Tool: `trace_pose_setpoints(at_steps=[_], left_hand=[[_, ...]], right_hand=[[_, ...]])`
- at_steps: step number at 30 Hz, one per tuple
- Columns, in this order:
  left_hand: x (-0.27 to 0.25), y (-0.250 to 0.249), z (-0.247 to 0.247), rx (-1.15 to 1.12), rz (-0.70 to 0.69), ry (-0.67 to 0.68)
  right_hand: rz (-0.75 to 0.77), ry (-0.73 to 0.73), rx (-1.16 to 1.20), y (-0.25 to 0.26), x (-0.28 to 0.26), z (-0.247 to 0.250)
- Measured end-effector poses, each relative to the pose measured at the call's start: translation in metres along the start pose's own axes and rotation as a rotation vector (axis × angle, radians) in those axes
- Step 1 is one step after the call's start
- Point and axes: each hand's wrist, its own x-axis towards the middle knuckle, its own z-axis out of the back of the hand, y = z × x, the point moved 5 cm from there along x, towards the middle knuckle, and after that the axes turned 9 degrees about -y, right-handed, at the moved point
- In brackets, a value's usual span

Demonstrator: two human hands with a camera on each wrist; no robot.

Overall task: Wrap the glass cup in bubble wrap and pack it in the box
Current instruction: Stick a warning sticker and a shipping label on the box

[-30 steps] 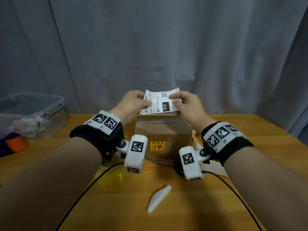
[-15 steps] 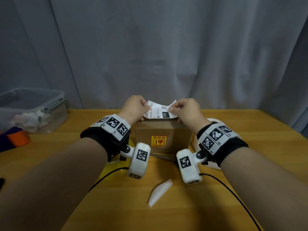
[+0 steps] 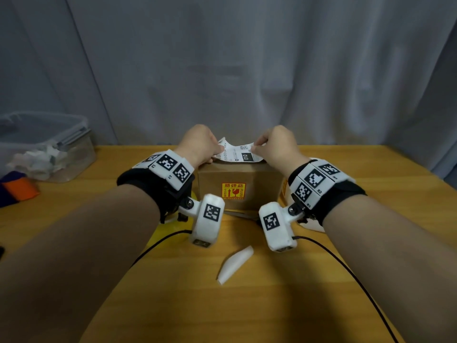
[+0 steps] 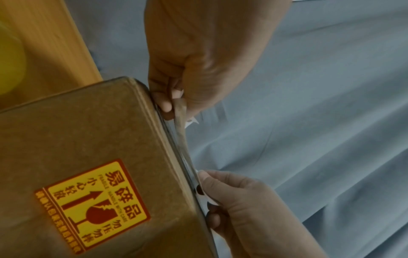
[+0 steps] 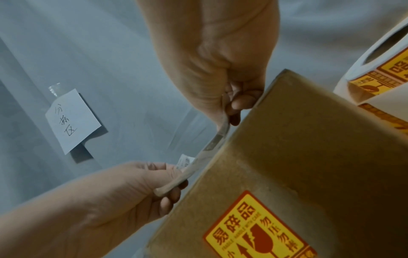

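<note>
A closed brown cardboard box (image 3: 237,186) with a yellow and red fragile sticker (image 3: 233,191) stands mid-table. Just above its top, both hands hold a white shipping label (image 3: 238,154) stretched between them. My left hand (image 3: 217,151) pinches the label's left end and my right hand (image 3: 256,148) pinches its right end. In the left wrist view the label (image 4: 182,125) shows edge-on along the box (image 4: 88,139) top edge, close to it. The right wrist view shows the same label (image 5: 205,157) beside the box (image 5: 309,157). No glass cup or bubble wrap is visible.
A clear plastic container (image 3: 44,149) sits at the back left, with an orange and purple item (image 3: 19,189) in front of it. A white backing strip (image 3: 235,264) lies near the front. A roll of fragile stickers (image 5: 375,69) stands right of the box. Grey curtain behind.
Both hands have lowered the label from well above the box down to its top, tilting it from upright toward flat.
</note>
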Motion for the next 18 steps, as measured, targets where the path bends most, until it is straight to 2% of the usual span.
trace_pose_setpoints(at_steps=[7,18], left_hand=[[-0.004,-0.011,0.002,0.213,-0.147,-0.07],[0.002,-0.007,-0.003,0.242,-0.148,-0.076]], right_hand=[[0.032,0.006,-0.089,0.003,-0.002,0.0],[0.076,0.026,-0.144,0.001,-0.001,-0.005]])
